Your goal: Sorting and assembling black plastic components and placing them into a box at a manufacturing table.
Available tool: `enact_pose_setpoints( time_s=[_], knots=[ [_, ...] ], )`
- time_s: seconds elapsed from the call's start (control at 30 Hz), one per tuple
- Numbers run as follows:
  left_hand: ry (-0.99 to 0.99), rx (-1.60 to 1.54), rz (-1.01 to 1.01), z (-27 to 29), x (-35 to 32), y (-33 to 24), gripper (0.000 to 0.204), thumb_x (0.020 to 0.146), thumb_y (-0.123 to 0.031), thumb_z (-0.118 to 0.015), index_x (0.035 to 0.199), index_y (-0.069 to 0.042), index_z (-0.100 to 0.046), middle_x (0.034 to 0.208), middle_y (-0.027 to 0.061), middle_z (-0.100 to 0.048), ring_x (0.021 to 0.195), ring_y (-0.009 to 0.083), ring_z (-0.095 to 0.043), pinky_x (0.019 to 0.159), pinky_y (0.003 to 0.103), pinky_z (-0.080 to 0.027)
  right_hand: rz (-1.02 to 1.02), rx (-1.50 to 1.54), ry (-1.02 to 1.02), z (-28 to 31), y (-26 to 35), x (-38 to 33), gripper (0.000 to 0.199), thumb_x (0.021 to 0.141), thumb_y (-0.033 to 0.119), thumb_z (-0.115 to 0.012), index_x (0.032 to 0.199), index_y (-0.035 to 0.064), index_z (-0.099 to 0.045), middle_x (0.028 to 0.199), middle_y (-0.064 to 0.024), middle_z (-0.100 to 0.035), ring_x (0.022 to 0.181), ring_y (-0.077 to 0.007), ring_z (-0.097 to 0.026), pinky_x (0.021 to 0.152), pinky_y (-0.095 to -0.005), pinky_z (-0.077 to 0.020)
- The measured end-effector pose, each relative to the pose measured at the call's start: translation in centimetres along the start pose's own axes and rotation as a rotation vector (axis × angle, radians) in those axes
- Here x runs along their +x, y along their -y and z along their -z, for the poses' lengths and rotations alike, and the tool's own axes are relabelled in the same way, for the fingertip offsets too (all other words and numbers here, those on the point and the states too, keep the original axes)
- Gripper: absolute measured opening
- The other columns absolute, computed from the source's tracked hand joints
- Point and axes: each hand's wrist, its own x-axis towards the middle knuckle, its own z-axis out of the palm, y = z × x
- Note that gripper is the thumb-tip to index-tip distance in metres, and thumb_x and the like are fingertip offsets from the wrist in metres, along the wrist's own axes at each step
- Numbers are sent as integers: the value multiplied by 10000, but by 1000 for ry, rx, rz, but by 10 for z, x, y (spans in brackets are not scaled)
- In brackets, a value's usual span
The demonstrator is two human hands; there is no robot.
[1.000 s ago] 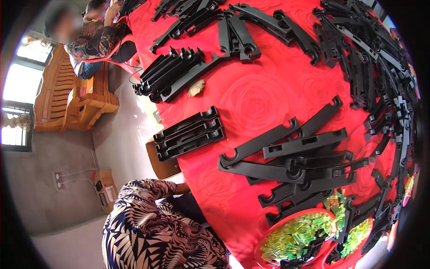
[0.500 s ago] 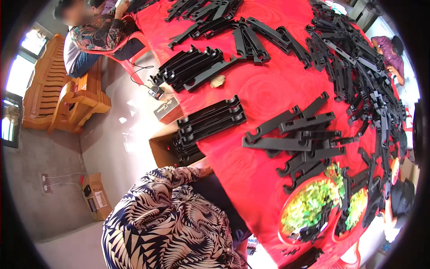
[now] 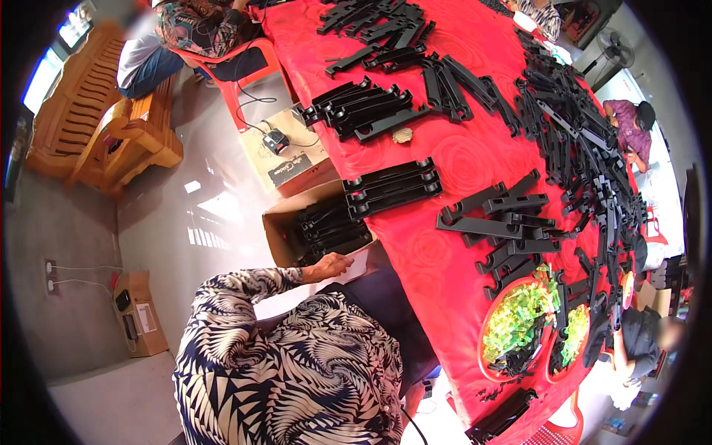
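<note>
My left hand (image 3: 326, 268) reaches out from a black-and-cream patterned sleeve, beside the table edge and just below an open cardboard box (image 3: 276, 231). Its fingers are drawn together next to a pale flap (image 3: 363, 261); whether they grip it is unclear. Inside the box lie several black plastic brackets (image 3: 326, 226). Just beyond, a row of long black brackets (image 3: 393, 187) with notched ends rests on the red tablecloth (image 3: 415, 241). My right hand is not visible; only a sliver of skin shows beside my blouse near the lower edge.
More black brackets (image 3: 512, 222) lie loose on the table, with a large heap (image 3: 586, 141) along its far right. Two trays (image 3: 483, 348) hold yellow-green pieces. A power adapter (image 3: 276, 141) sits on a closed carton (image 3: 289, 167). Other people sit around the table.
The view has swung, so the table and brackets appear shifted. My left hand, barely visible at the table edge before, now shows fully beside the box, and more of the box's contents is seen.
</note>
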Motion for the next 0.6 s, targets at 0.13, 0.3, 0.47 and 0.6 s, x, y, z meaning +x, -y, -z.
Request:
enact_pose_setpoints(
  time_s=[0.13,0.3,0.47,0.6],
  knots=[
    [62,-121,99,15,-30,-17,509,960,-454,-589,1076,35,-671,900,105,-685,807,154,-646,697,306,-537,-53,-14,10,-7,4,-15,302,966,169,-524,1145,-59,-608,902,-229,-690,860,-336,-685,731,-395,-535],
    [162,-188,-34,3,-54,-35,526,983,-463,-558,1101,42,-645,956,100,-679,872,160,-637,776,301,-523,-129,-32,-101,-20,-2,-41,252,940,142,-526,1079,-51,-611,871,-273,-665,869,-430,-650,725,-471,-495],
    [275,65,-139,0,-45,-73,571,986,-499,-541,1246,6,-598,1008,117,-693,987,179,-639,862,301,-491,-91,91,-131,-10,38,-30,189,933,118,-516,1007,-40,-588,879,-300,-638,836,-484,-612,706,-509,-460],
    [166,388,-132,-32,-63,-117,631,944,-507,-600,1350,-28,-540,1164,225,-645,1161,311,-602,965,383,-469,13,-209,-215,4,94,-41,132,919,97,-546,951,-26,-580,820,-286,-632,777,-485,-615,639,-508,-451]
  ],
)
